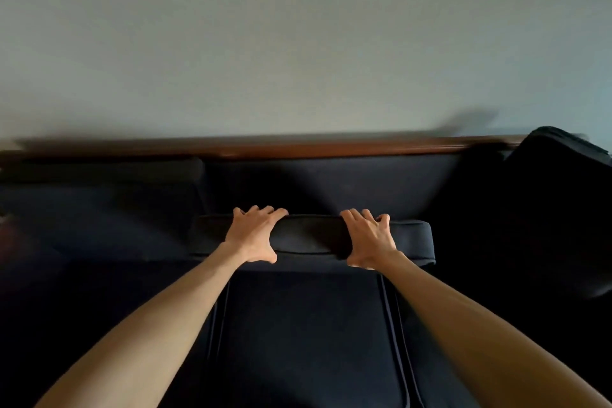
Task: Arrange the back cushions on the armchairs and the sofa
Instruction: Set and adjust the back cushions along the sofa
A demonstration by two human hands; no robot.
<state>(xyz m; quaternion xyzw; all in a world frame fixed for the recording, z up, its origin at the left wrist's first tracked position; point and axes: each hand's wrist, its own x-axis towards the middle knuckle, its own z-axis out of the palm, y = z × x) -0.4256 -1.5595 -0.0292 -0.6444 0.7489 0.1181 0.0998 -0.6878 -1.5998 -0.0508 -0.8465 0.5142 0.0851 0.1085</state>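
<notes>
Two hands — left hand (256, 235), right hand (367, 238) — gripping back cushion (311, 237) top edge on sofa (298, 325).

Both bare arms reach straight forward from the lower corners of the frame, converging toward its centre. The left forearm rises from the lower left, the right from the lower right, both nearly fully extended with the elbows out of sight. The left hand (256, 232) sits just left of centre, palm down, fingers (265, 211) spread and curled over a far edge, with the thumb tucked under at the near side. The right hand (369, 238) sits just right of centre in a matching pose, fingers hooked forward and thumb low on the near side. The two hands are level with each other and set apart, wrists bent slightly downward, each clamped in a grip.
</notes>
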